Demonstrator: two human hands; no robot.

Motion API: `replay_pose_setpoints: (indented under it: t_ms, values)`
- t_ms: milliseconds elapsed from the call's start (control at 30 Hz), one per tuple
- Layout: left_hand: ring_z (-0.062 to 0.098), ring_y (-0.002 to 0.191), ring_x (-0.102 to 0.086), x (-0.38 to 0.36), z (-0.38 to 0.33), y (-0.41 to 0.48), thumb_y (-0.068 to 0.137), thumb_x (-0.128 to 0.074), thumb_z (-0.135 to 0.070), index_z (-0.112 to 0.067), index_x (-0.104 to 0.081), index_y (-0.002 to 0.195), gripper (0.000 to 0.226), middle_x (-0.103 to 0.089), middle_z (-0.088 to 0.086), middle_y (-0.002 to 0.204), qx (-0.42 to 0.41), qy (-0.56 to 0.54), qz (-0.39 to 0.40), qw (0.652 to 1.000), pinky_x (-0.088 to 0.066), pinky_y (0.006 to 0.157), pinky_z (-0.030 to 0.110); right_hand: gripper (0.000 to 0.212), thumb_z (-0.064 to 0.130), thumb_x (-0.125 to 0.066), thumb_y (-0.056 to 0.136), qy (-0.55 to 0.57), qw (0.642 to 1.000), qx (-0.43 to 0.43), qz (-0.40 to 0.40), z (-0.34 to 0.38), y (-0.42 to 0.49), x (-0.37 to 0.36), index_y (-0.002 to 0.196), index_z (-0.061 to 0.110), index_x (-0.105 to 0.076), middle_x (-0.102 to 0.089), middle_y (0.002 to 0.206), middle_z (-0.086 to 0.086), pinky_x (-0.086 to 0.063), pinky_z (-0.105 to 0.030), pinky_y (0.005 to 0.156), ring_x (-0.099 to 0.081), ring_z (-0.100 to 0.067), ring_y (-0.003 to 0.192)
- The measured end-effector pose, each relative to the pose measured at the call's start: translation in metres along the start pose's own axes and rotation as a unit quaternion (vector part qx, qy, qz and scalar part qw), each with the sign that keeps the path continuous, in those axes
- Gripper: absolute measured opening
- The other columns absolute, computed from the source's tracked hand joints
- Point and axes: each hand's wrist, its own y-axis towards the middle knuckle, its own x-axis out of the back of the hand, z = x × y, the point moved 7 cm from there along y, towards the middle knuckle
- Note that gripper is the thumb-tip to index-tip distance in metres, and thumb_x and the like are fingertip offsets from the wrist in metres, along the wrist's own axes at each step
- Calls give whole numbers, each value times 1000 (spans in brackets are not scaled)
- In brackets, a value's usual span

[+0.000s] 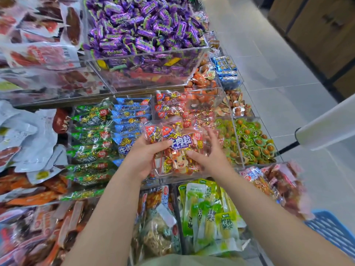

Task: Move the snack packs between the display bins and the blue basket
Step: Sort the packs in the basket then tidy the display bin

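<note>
A stack of red beef-cube snack packs [177, 148] with a cartoon face is held over the clear display bins. My left hand [146, 154] grips the stack from the left, thumb across its front. My right hand [208, 152] holds its right edge, fingers spread against the packs and thumb on the front. More red packs of the same kind [171, 104] lie in the bin just behind. The blue basket [332, 229] shows only as a corner at the lower right, beside blurred red packs [276, 181].
Bins of green packs [90, 135] and blue packs [132, 116] sit to the left, purple candies [142, 24] above, green-wrapped eggs [249, 141] to the right. Light-green pouches [207, 214] lie below my arms. A white roll on a stand [324, 129] juts in at right over tiled floor.
</note>
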Motion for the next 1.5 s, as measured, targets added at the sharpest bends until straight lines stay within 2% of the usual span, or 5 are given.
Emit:
replay_pose_setpoints:
  t_ms: [167, 400, 633, 800, 1500]
  values:
    - [23, 88, -69, 26, -8, 4, 87, -69, -16, -21, -62, 106, 21, -72, 4, 101, -35, -13, -148, 988, -58, 74, 45, 26, 14, -75, 77, 97, 990, -77, 70, -21, 17, 9, 92, 17, -55, -52, 73, 2, -48, -22, 47, -54, -6, 49]
    - [24, 75, -71, 71, -33, -4, 90, -65, -17, -20, -57, 96, 10, -73, 3, 85, -71, -87, -232, 966, -58, 57, 51, 39, 18, -76, 78, -219, 973, 33, 65, -28, 43, 4, 113, 10, -61, -35, 138, -1, -34, -24, 101, -42, -17, 121]
    - [21, 71, -73, 71, -21, -3, 88, -68, -17, -11, -59, 110, 24, -74, 4, 83, -45, -79, -228, 969, -58, 54, 43, 39, 13, -78, 74, -252, 947, 193, 44, -7, 35, -3, 67, 28, -43, -48, 84, 12, -37, -18, 68, -45, -2, 79]
    - [21, 71, -73, 66, -23, 1, 88, -68, -18, -13, -62, 107, 21, -75, 2, 80, -50, -64, -201, 976, -57, 53, 40, 37, 15, -75, 77, -36, 990, 133, -14, 7, 52, 13, 102, 40, -63, -61, 112, 2, -50, -37, 93, -59, -14, 104]
    - [21, 82, -73, 47, -40, -1, 82, -72, -22, -28, -66, 96, 17, -75, -2, 89, -115, 7, -109, 987, -57, 57, 33, 82, 38, -74, 78, -120, 987, 105, 6, -11, 50, 0, 136, 41, -17, -22, 143, 12, -22, -24, 108, -27, -3, 128]
